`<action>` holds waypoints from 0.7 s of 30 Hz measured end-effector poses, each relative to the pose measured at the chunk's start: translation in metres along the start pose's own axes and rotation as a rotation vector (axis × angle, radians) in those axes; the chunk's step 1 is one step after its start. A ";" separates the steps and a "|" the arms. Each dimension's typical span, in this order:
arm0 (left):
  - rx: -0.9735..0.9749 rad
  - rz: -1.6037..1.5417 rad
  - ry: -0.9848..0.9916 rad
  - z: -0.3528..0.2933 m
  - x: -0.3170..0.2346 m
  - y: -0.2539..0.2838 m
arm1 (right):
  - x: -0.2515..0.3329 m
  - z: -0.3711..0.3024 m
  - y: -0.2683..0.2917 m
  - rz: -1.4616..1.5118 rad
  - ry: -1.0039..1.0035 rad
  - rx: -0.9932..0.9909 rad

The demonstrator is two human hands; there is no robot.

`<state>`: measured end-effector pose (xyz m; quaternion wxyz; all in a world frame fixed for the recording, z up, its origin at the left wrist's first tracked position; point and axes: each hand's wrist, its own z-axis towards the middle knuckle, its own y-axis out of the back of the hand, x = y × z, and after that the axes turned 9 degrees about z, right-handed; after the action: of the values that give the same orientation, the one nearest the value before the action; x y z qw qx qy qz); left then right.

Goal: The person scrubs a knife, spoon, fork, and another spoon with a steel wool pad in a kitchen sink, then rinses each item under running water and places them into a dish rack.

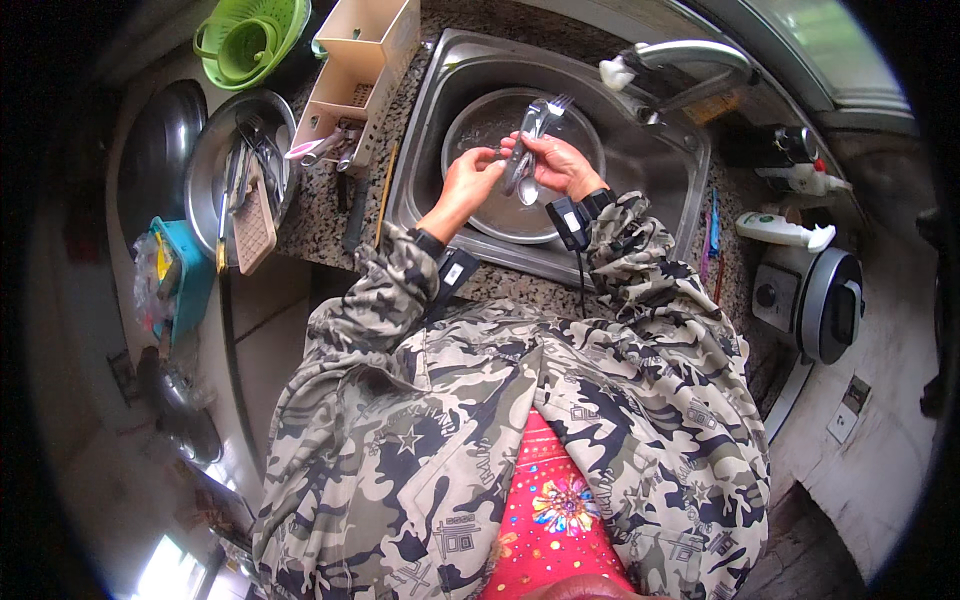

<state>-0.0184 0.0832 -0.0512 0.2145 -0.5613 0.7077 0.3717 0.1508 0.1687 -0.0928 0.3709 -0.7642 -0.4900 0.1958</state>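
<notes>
My right hand (562, 166) is closed around a bundle of metal cutlery above a round metal basin (597, 135). A fork (557, 106) points up and away from the bundle, and a spoon (528, 190) has its bowl hanging below the fingers. Other pieces with dark handles (517, 160) lie alongside them. Just left of the bundle, my left hand (468, 188) has its fingers curled and its fingertips pinched together. Whatever those fingertips hold, if anything, is too small to tell.
The basin stands inside a steel sink (655, 215), with a faucet (690, 60) at the far right. Left of it are a beige cutlery holder (350, 70) and a metal bowl (205, 190) of utensils with a beige grater (255, 225). A white spray bottle (785, 230) lies right.
</notes>
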 end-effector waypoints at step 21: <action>0.559 -0.475 0.277 -0.013 -0.017 0.026 | 0.001 -0.023 -0.004 -0.101 -0.061 -0.158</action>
<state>-0.0370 0.0865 -0.0228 0.3418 -0.6743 0.6541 0.0252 0.1640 0.1622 -0.0751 0.3037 -0.7590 -0.5531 0.1605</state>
